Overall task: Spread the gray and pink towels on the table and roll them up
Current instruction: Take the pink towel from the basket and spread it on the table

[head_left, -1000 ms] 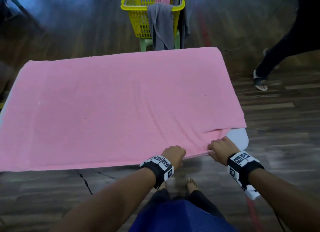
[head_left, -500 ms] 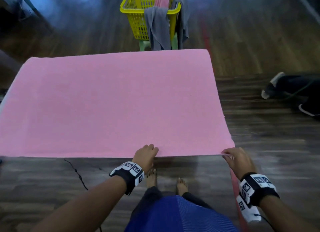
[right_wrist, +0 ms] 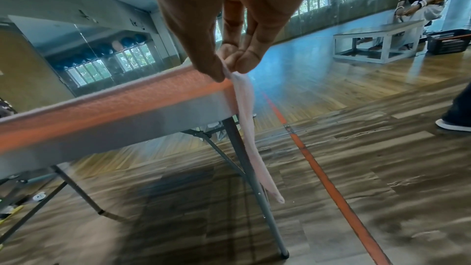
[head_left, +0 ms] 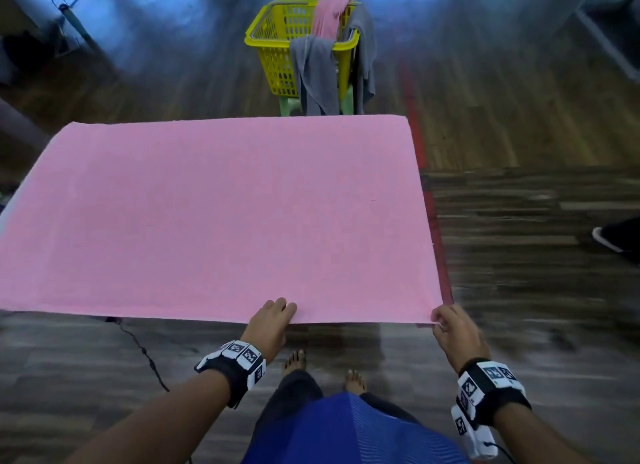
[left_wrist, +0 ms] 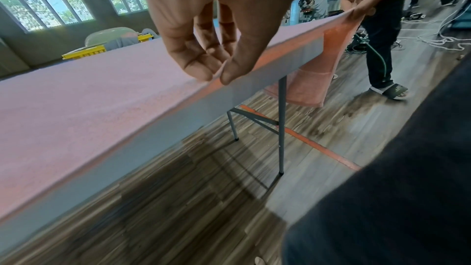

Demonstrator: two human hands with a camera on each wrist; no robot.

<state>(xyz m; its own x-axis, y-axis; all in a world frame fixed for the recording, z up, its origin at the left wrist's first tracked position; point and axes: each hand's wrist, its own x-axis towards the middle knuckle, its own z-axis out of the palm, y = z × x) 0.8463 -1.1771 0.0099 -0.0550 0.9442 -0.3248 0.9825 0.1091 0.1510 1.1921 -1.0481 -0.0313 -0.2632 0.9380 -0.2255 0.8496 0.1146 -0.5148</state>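
At the near edge, the flat pink terry towel [head_left: 221, 217] is pinched by the left hand [head_left: 272, 320] and, at its near right corner, by the right hand [head_left: 450, 328]. Earlier wrinkles are gone; the worktop [left_wrist: 178, 112] is now covered, so rolling is judged possible. Farther off, a limp gray towel [head_left: 315, 72] is draped over the yellow plastic basket [head_left: 277, 48].

pink towel [head_left: 221, 214] lies flat over the gray table [left_wrist: 178, 116], overhanging its right end.

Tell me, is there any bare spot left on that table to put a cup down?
Hardly: the pink towel covers the table edge to edge, hanging over its right end. Only towel surface is free, all beyond the left hand and right hand pinching its near edge.
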